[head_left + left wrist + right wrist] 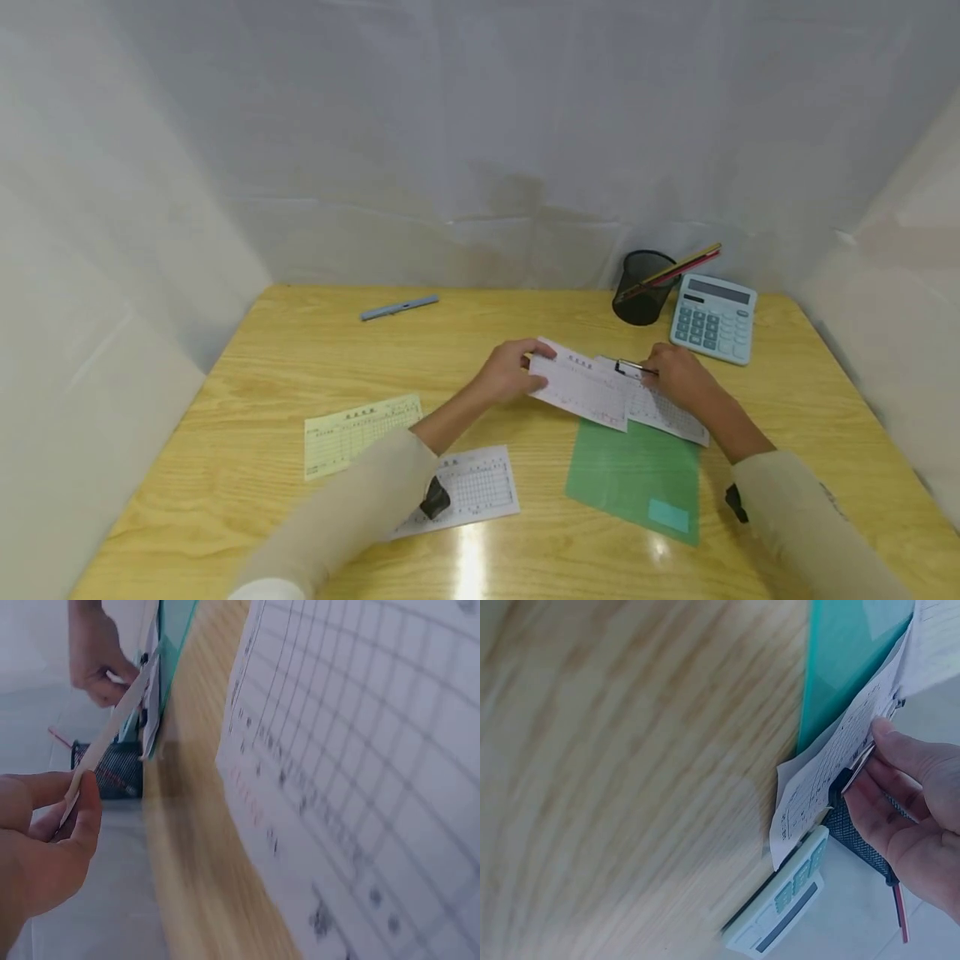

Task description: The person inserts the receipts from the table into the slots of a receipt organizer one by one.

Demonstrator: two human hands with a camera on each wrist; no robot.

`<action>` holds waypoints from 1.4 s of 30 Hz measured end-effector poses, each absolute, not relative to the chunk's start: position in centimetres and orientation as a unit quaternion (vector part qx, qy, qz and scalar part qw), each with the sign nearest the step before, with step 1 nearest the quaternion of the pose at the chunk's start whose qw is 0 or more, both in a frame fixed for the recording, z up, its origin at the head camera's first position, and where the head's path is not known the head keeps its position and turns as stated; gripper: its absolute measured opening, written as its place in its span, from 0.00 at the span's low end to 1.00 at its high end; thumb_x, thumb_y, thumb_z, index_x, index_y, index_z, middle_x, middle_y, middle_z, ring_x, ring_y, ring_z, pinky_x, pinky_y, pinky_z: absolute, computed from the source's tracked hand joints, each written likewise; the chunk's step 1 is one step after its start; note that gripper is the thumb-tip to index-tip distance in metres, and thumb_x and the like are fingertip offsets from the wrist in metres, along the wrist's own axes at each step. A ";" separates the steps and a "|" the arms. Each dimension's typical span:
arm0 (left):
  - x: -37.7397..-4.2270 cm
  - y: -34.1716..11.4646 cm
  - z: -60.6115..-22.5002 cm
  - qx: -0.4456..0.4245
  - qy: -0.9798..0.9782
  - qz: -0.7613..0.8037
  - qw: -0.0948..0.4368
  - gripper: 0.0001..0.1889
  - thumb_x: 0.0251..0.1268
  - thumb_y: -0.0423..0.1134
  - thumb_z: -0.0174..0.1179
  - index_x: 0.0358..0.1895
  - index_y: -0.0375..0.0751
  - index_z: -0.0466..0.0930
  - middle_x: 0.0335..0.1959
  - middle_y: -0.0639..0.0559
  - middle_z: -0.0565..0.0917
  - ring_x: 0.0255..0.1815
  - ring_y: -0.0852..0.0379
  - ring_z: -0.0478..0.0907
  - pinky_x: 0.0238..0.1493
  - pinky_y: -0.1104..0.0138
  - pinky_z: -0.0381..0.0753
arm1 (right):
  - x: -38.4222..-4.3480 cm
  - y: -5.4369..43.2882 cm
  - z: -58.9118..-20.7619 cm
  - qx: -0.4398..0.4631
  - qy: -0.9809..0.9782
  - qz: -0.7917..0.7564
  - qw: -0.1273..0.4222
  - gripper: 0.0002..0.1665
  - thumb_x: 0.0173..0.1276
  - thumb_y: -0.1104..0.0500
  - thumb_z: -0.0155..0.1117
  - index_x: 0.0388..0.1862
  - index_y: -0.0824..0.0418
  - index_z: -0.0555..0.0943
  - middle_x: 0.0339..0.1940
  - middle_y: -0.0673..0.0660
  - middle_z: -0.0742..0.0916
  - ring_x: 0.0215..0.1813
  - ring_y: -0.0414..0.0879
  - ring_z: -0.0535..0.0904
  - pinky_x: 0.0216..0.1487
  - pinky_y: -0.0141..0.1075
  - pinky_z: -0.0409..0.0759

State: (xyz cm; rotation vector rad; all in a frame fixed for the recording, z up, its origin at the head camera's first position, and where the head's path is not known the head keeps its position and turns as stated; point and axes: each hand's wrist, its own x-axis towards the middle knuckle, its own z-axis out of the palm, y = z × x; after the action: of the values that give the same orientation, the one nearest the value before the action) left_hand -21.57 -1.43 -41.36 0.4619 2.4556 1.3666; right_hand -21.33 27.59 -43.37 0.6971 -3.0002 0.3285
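Observation:
In the head view my left hand (513,371) pinches the left end of a white printed form (576,385) between thumb and fingers. This form slants over the top of a green clipboard (618,475) and overlaps a second form (671,410) lying there. My right hand (681,379) grips the clipboard's metal clip (630,365) at the far edge. From the right wrist view, thumb and fingers close round the clip (861,759), with the second form's sheet (810,795) curling up beside it. A light blue label (667,515) marks the clipboard's near corner.
A yellow form (360,433) and another white form (480,483) lie on the left, partly under my left sleeve. Behind the clipboard stand a black mesh pen cup (641,292) holding pencils and a light blue calculator (714,318). A blue pen (399,307) lies at the back.

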 end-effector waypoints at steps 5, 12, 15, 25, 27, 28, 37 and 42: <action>-21.2 0.7 -42.0 0.181 0.859 0.442 0.186 0.25 0.53 0.25 0.63 0.57 0.43 0.76 0.55 0.45 0.78 0.35 0.60 0.76 0.28 0.73 0.77 | -21.3 27.5 -43.3 0.224 -0.969 0.101 0.019 0.11 0.60 0.65 0.66 0.40 0.70 0.85 0.31 0.60 0.82 0.35 0.54 0.79 0.35 0.42 0.81; -20.6 2.4 -43.0 0.197 0.854 0.444 0.186 0.25 0.54 0.24 0.63 0.57 0.40 0.75 0.50 0.46 0.79 0.31 0.61 0.76 0.27 0.74 0.77 | -21.3 27.5 -43.4 0.223 -0.968 0.109 0.018 0.10 0.60 0.66 0.67 0.39 0.70 0.85 0.32 0.60 0.82 0.35 0.54 0.79 0.35 0.42 0.81; -20.4 2.9 -43.6 0.192 0.850 0.461 0.166 0.22 0.55 0.25 0.63 0.55 0.38 0.75 0.43 0.46 0.82 0.29 0.62 0.76 0.26 0.74 0.76 | -21.4 27.5 -43.4 0.222 -0.968 0.112 0.017 0.09 0.59 0.66 0.67 0.38 0.70 0.85 0.31 0.60 0.82 0.35 0.54 0.79 0.35 0.42 0.81; -19.3 4.2 -44.4 0.193 0.847 0.474 0.145 0.22 0.50 0.26 0.67 0.52 0.31 0.77 0.43 0.40 0.84 0.38 0.57 0.82 0.33 0.76 0.79 | -21.3 27.5 -43.3 0.231 -0.965 0.117 0.034 0.10 0.58 0.67 0.68 0.38 0.71 0.85 0.31 0.61 0.82 0.34 0.55 0.80 0.34 0.42 0.81; -19.1 4.6 -44.4 0.201 0.851 0.463 0.144 0.25 0.47 0.24 0.69 0.53 0.30 0.76 0.45 0.40 0.83 0.41 0.55 0.82 0.35 0.76 0.79 | -21.2 27.5 -43.3 0.232 -0.964 0.121 0.036 0.10 0.58 0.67 0.68 0.38 0.71 0.85 0.31 0.61 0.83 0.34 0.55 0.80 0.34 0.42 0.82; -19.0 4.8 -44.5 0.204 0.852 0.460 0.143 0.26 0.46 0.24 0.69 0.54 0.29 0.75 0.46 0.39 0.83 0.42 0.55 0.82 0.36 0.76 0.79 | -21.2 27.5 -43.3 0.233 -0.964 0.122 0.037 0.09 0.57 0.67 0.68 0.37 0.71 0.85 0.30 0.61 0.83 0.34 0.55 0.80 0.34 0.42 0.82; -18.6 6.1 -44.4 0.213 0.885 0.388 0.143 0.28 0.48 0.25 0.68 0.58 0.30 0.73 0.60 0.40 0.76 0.60 0.50 0.74 0.61 0.68 0.74 | -21.2 27.3 -43.5 0.244 -0.960 0.123 0.057 0.07 0.57 0.69 0.68 0.35 0.70 0.86 0.28 0.60 0.82 0.33 0.54 0.79 0.33 0.42 0.81; -18.7 6.6 -44.1 0.216 0.903 0.341 0.145 0.28 0.50 0.28 0.67 0.59 0.34 0.73 0.62 0.43 0.74 0.65 0.50 0.69 0.68 0.66 0.67 | -21.1 27.4 -43.8 0.242 -0.963 0.104 0.050 0.08 0.59 0.69 0.66 0.37 0.70 0.85 0.28 0.59 0.81 0.33 0.51 0.78 0.33 0.41 0.79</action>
State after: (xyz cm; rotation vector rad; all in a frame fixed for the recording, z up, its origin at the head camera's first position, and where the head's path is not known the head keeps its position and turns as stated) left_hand -18.68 6.62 -44.12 0.6232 2.6020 0.9811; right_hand -21.15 27.41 -43.77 0.7381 -2.9334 0.3161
